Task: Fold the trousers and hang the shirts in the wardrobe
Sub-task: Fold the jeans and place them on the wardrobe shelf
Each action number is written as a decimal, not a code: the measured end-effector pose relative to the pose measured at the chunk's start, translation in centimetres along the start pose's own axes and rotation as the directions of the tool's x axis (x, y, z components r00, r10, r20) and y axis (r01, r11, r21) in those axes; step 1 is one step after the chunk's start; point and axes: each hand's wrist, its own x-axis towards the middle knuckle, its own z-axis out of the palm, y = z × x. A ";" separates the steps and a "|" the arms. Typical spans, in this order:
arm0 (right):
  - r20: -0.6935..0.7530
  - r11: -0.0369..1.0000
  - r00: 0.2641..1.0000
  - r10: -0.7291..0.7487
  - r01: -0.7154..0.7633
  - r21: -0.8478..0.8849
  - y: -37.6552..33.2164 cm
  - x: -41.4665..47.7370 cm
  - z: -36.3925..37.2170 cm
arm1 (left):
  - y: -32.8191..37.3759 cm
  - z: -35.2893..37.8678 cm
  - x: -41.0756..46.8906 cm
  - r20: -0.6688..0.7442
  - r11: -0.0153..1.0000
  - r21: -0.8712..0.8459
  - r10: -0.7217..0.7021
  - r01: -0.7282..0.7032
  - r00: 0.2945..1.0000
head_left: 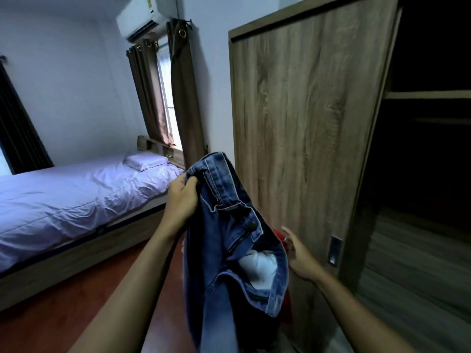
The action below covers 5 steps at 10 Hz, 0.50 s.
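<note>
Gripping jeans (pixel 229 225) waistband, left hand (pixel 181 200) fingers curled; right hand (pixel 298 253) spread near wardrobe door (pixel 305 123); bed (pixel 63 200) leftward.

trousers (pixel 224 225): mid-blue denim, washed paler down the leg, pale contrast stitching.
button (pixel 252 224): dark metal.
pocket lining (pixel 257 268): white.
cloth (pixel 279 235) behind the trousers: plain red.
wardrobe door (pixel 305 123): grey-brown wood grain with darker swirls.
bed sheet (pixel 63 200): plain pale lilac.
pillow (pixel 145 160): same lilac.
bed frame (pixel 76 263): grey-brown wood grain, dark band along the top.
floor (pixel 63 314): reddish brown.
curtains (pixel 183 98): plain taupe, brass-coloured eyelets.
air conditioner (pixel 142 19): white, yellow label.
</note>
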 end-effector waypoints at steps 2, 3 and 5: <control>0.108 0.991 0.994 -0.001 -0.013 0.135 -2.1 -2.5 0.6 | 2.0 0.2 1.7 0.054 0.997 -0.058 0.053 -0.050 0.997; 0.128 0.922 0.953 -0.276 0.225 0.315 -4.5 -3.1 -0.6 | 1.8 -1.1 2.2 0.071 0.996 -0.070 0.060 -0.056 0.996; 0.157 0.804 0.789 -0.595 0.579 0.139 -8.6 -2.3 -2.7 | 2.4 -4.4 1.9 0.112 0.988 -0.103 0.125 -0.113 0.986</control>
